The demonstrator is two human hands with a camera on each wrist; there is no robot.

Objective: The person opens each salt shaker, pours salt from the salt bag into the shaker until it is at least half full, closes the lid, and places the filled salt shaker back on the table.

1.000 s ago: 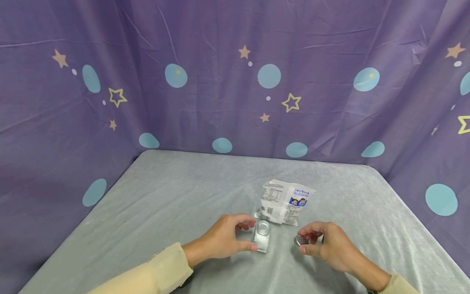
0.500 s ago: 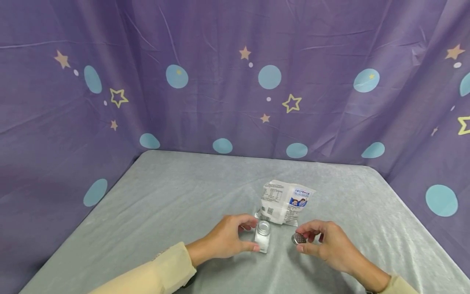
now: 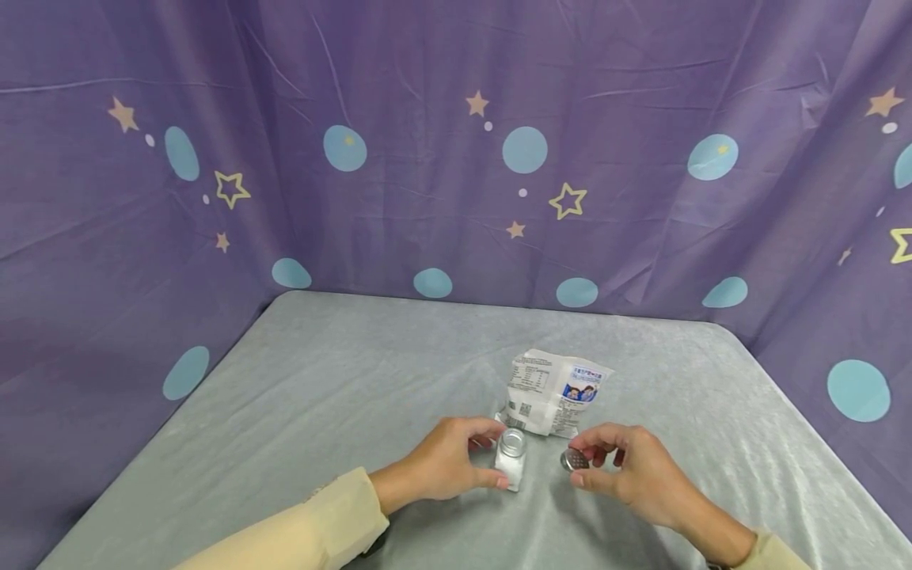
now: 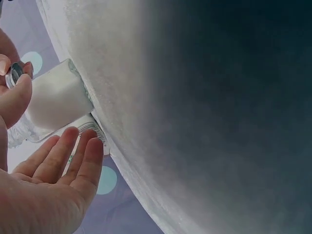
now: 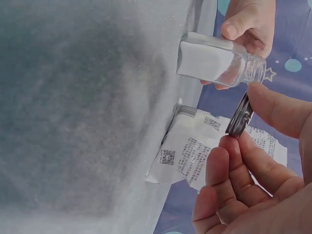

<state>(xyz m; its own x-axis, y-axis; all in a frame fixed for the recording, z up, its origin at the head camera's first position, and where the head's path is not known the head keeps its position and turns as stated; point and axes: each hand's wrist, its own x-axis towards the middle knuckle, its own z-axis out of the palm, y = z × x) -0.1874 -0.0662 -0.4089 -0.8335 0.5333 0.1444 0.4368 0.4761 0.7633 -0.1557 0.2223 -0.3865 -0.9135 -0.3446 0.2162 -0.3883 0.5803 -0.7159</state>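
Note:
A small clear glass jar [image 3: 510, 461] of white powder stands upright and uncapped on the cloth. My left hand [image 3: 454, 459] lies along its left side, fingers and thumb spread around it. In the left wrist view the left fingers [image 4: 85, 163] are fairly straight, with a gap to the jar [image 4: 56, 97]; whether the thumb touches the glass I cannot tell. My right hand [image 3: 627, 471] pinches a round metal shaker lid with holes [image 3: 574, 460] between thumb and fingertips, right of the jar. In the right wrist view, this lid [image 5: 239, 117] is tilted edge-on.
Behind the jar stands a white printed packet [image 3: 556, 392], its top crumpled, with a blue picture. Grey cloth [image 3: 356, 356] covers the table. A purple curtain [image 3: 427, 198] with stars and dots hangs around the back and sides.
My right hand has brought the shaker lid slightly left, closer to the jar. The left hand has shifted a little right toward the jar, which stays in place.

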